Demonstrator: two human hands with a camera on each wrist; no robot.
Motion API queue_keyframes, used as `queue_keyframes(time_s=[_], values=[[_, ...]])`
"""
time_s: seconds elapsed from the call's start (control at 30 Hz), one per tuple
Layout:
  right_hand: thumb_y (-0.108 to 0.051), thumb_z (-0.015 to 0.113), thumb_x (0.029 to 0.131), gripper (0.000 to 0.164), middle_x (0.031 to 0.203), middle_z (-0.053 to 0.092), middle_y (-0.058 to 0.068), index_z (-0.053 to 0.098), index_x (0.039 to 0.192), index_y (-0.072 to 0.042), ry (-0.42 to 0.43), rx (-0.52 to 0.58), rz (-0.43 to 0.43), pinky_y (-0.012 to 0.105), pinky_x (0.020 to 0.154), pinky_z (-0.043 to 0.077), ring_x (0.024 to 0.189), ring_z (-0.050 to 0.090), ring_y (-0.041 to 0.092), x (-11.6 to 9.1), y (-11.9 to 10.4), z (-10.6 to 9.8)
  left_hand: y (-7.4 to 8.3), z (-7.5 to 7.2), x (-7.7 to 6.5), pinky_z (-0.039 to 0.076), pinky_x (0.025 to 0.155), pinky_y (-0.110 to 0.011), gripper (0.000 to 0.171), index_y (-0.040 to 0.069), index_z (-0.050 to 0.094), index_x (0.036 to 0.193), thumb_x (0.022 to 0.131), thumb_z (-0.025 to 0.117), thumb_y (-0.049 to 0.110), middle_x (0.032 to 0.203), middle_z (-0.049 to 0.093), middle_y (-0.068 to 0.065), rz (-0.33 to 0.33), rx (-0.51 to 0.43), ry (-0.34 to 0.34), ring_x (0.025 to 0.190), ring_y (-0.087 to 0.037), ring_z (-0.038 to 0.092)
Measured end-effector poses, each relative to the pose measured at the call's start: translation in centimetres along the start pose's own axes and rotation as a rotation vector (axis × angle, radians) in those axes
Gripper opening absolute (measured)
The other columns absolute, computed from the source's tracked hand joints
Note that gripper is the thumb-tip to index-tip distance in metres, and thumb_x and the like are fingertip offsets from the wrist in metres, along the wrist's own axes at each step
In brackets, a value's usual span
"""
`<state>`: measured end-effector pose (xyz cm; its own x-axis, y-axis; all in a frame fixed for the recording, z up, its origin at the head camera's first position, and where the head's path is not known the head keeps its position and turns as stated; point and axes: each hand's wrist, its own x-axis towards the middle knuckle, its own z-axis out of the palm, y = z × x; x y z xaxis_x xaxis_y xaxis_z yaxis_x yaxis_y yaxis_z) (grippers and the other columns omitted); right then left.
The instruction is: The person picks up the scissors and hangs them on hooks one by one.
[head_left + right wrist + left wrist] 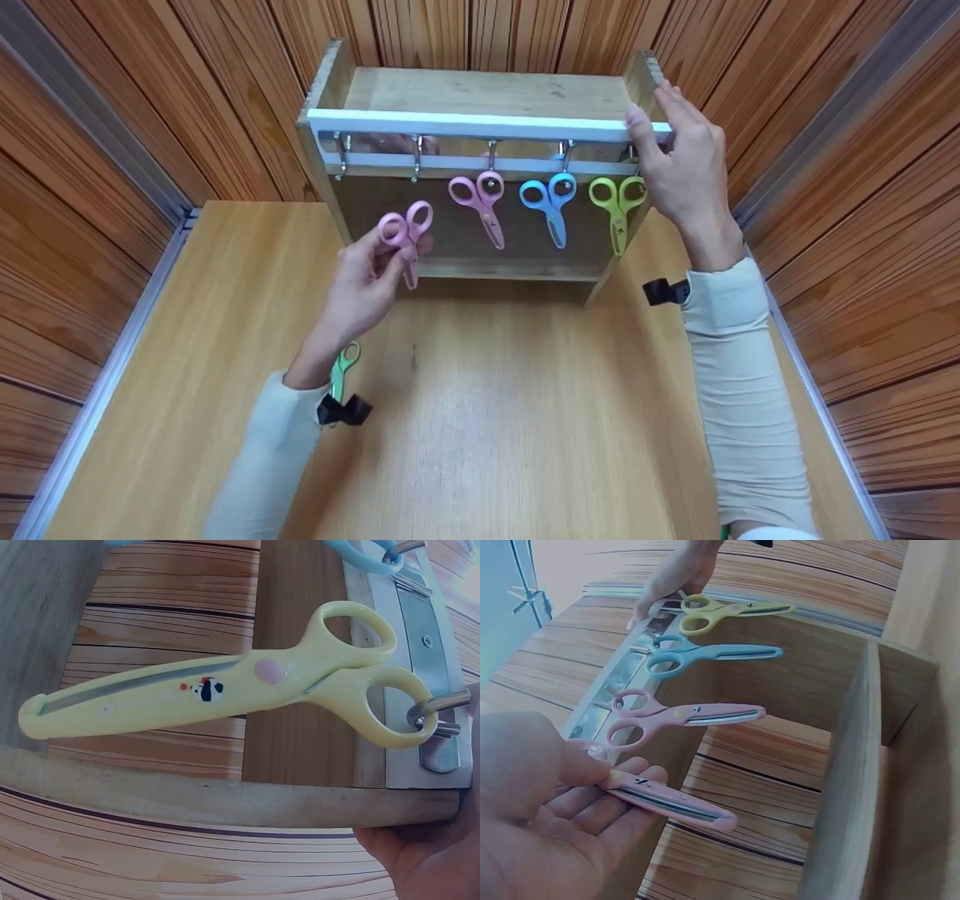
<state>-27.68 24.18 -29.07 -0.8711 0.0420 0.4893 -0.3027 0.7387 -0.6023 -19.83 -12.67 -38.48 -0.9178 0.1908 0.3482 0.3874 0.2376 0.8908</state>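
My left hand (pixel 352 289) pinches a pair of pink scissors (pixel 406 231) near the pivot, handle loops up and blades pointing down, in front of the rail's left part. My right hand (pixel 682 165) holds the right end of a wooden rack (pixel 487 90), thumb over the front rail and fingers along the outer side. From hooks on the white-and-metal rail (pixel 465 124) hang another pair of pink scissors (pixel 491 221), blue scissors (pixel 556 221) and yellow-green scissors (pixel 618 225). In the right wrist view, a hook passes through one loop of the yellow-green scissors (pixel 225 694).
Two more hooks, a left-end hook (pixel 341 157) and its neighbour (pixel 416 157), are on the rail. Green scissors (pixel 339 375) lie on the wooden table (pixel 487 420), partly behind my left wrist. Wood-plank walls (pixel 862 247) stand around the table.
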Motion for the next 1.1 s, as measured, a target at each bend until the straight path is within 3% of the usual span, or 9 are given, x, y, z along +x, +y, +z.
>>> queue_keyframes(time_s=[0.33, 0.6, 0.8, 0.93, 1.1], values=[[-0.056, 0.052, 0.104, 0.071, 0.167, 0.043, 0.003, 0.049, 0.157, -0.009, 0.008, -0.001, 0.005, 0.038, 0.133, 0.028, 0.16, 0.034, 0.02, -0.2, 0.0, 0.0, 0.8, -0.8, 1.9, 0.059, 0.103, -0.03, 0.027, -0.001, 0.061, 0.133, 0.107, 0.056, 0.006, 0.127, 0.076, -0.017, -0.055, -0.173, -0.001, 0.121, -0.022, 0.074], [-0.056, 0.052, 0.104, 0.07, 0.168, 0.043, 0.003, 0.049, 0.157, -0.009, 0.007, 0.002, 0.013, 0.04, 0.133, 0.029, 0.16, 0.034, 0.02, -0.3, 0.2, -0.1, 0.1, -0.8, 2.9, 0.056, 0.109, -0.031, 0.029, 0.002, 0.061, 0.135, 0.107, 0.057, 0.008, 0.127, 0.076, -0.017, -0.088, -0.248, 0.016, 0.122, -0.02, 0.074], [-0.055, 0.053, 0.104, 0.069, 0.167, 0.044, 0.003, 0.05, 0.156, -0.008, 0.007, 0.014, 0.005, 0.038, 0.133, 0.027, 0.16, 0.034, 0.019, -0.2, 0.2, 0.0, -0.7, -0.6, 3.7, 0.056, 0.111, -0.038, 0.029, -0.003, 0.06, 0.135, 0.107, 0.056, 0.004, 0.128, 0.074, -0.022, -0.085, -0.273, 0.025, 0.121, -0.023, 0.074], [-0.053, 0.055, 0.104, 0.068, 0.166, 0.045, 0.005, 0.051, 0.155, -0.007, 0.013, 0.025, -0.01, 0.038, 0.134, 0.026, 0.16, 0.035, 0.021, -0.1, 0.2, 0.0, -1.1, -0.5, 4.1, 0.055, 0.11, -0.034, 0.028, -0.006, 0.06, 0.133, 0.107, 0.055, 0.003, 0.131, 0.073, -0.023, -0.096, -0.277, 0.007, 0.125, -0.026, 0.072], [-0.054, 0.054, 0.104, 0.069, 0.167, 0.043, 0.003, 0.05, 0.156, -0.009, 0.005, 0.014, 0.003, 0.038, 0.134, 0.025, 0.16, 0.034, 0.02, -0.1, 0.2, 0.0, -1.2, -0.6, 4.2, 0.054, 0.111, -0.03, 0.027, -0.002, 0.061, 0.133, 0.107, 0.056, 0.006, 0.133, 0.073, -0.021, -0.118, -0.288, 0.001, 0.127, -0.024, 0.071]])
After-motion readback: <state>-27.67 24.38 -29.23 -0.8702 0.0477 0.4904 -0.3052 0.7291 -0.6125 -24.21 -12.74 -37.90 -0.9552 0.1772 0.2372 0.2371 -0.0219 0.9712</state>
